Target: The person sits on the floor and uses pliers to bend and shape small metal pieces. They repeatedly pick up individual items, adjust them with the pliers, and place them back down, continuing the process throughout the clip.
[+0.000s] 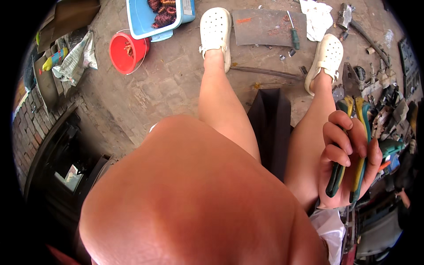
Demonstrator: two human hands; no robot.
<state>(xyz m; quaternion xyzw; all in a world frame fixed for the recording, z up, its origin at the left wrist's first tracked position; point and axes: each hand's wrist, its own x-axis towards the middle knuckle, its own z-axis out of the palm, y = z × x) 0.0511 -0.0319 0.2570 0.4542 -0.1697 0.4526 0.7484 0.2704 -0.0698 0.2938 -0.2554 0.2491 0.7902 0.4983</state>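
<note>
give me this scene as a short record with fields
right hand: holds pliers with green and yellow handles
left hand: hidden, only a forearm fills the foreground
floor: red bucket, blue tub with copper coils, screwdriver on a metal sheet
right side: pile of tools

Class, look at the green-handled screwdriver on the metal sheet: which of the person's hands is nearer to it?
Right. The right hand, gripping green-and-yellow pliers, is below and right of the screwdriver. The left hand is out of sight behind a large skin-coloured mass close to the camera.
</note>
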